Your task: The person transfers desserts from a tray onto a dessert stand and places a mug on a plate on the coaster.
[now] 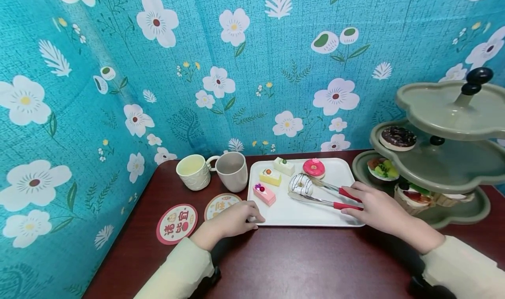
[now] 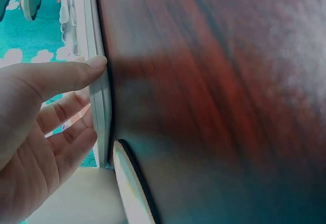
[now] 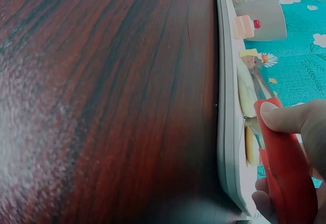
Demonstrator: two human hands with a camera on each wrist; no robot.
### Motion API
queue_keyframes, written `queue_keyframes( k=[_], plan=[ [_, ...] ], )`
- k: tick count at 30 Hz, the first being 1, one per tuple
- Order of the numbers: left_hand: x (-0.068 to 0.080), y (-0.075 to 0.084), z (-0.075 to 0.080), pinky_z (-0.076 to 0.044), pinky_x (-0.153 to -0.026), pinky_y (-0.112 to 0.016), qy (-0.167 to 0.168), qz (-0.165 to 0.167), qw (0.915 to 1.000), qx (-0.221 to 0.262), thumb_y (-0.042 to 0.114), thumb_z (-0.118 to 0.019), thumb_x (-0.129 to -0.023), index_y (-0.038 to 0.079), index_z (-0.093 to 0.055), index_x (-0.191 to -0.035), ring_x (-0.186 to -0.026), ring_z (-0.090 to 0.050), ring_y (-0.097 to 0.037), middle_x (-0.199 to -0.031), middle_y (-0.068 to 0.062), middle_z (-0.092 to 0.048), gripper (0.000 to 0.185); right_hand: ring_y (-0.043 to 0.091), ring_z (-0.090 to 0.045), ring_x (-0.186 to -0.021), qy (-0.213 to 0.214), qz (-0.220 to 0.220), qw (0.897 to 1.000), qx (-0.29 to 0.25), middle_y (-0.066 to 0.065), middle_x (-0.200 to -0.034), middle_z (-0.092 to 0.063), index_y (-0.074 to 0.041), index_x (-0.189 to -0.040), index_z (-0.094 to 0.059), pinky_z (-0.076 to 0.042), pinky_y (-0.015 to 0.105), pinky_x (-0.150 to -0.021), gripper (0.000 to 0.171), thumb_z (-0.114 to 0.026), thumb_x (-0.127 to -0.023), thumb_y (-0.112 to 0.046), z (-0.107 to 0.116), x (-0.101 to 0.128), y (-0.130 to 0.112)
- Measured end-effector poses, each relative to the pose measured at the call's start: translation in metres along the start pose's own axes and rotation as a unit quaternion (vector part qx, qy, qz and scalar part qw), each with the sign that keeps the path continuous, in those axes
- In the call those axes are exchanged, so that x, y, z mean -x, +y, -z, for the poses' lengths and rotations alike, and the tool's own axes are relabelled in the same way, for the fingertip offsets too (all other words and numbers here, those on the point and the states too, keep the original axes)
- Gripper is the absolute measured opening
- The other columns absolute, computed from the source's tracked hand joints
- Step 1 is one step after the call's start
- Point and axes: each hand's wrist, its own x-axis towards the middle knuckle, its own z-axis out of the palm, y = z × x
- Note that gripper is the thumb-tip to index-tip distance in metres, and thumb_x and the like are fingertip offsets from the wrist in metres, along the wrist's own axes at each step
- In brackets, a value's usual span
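My right hand [image 1: 376, 209] grips a pair of metal tongs [image 1: 315, 201] by their red handles [image 3: 285, 168]. The tongs' arms are spread, one on each side of a white donut with dark drizzle [image 1: 300, 184], which lies on a white tray [image 1: 307, 215]. My left hand [image 1: 236, 220] holds the tray's front left corner, the thumb [image 2: 91, 67] at the rim and the other fingers curled along the side. Also on the tray are a pink-iced donut [image 1: 314, 169], a pink cake slice [image 1: 265, 195], a yellow cake slice [image 1: 270, 178] and a whitish-green cake slice [image 1: 284, 165].
A tiered green stand [image 1: 446, 110] on the right bears a chocolate donut [image 1: 397, 138] and several fruit-topped pastries [image 1: 382, 169]. Left of the tray stand a grey mug [image 1: 232, 174] and a cream mug [image 1: 193, 174], with a red-rimmed coaster [image 1: 177, 224] and another coaster [image 1: 221, 204] before them.
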Motion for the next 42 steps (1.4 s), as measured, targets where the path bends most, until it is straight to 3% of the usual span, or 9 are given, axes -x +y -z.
queue_keyframes(
  k=[9,16,28,42],
  plan=[
    [0.0,0.0,0.001,-0.052,-0.09,-0.026,-0.006,0.011,0.9999,0.009,0.004,-0.077,-0.091,0.01,-0.081,-0.107,-0.097,-0.061,-0.009,-0.102,0.003,-0.065,0.017,0.027,-0.063,-0.092,0.011,0.011,1.0,-0.01,0.014,-0.111,-0.065,0.003,-0.127,-0.07,-0.057,0.047,-0.078,0.058,-0.088,-0.081,-0.028,-0.007,-0.002,-0.001],
    [-0.001,-0.001,-0.001,-0.052,-0.089,-0.027,0.004,-0.019,0.9998,-0.005,0.001,-0.077,-0.089,0.007,-0.08,-0.105,-0.098,-0.062,-0.013,-0.101,-0.001,-0.066,0.017,0.023,-0.062,-0.084,0.032,0.033,0.999,-0.005,0.01,-0.105,-0.064,0.004,-0.125,-0.071,-0.056,0.044,-0.071,0.057,-0.089,-0.081,-0.028,-0.013,-0.003,-0.002],
    [0.0,0.0,0.0,-0.051,-0.089,-0.027,0.002,-0.011,0.9999,-0.003,0.001,-0.077,-0.089,0.008,-0.08,-0.105,-0.098,-0.061,-0.012,-0.102,0.0,-0.066,0.018,0.021,-0.062,-0.083,0.03,0.04,0.999,0.009,0.008,-0.105,-0.063,0.001,-0.126,-0.071,-0.056,0.043,-0.07,0.054,-0.087,-0.082,-0.027,-0.009,0.003,-0.004],
    [0.001,0.001,0.001,-0.051,-0.089,-0.026,-0.003,-0.003,1.0,-0.001,0.003,-0.077,-0.09,0.009,-0.08,-0.107,-0.098,-0.061,-0.011,-0.102,0.001,-0.066,0.018,0.033,-0.067,-0.096,0.037,0.029,0.999,0.009,0.018,-0.115,-0.067,0.0,-0.126,-0.072,-0.057,0.051,-0.077,0.054,-0.087,-0.081,-0.025,0.005,0.012,-0.006]
  ],
)
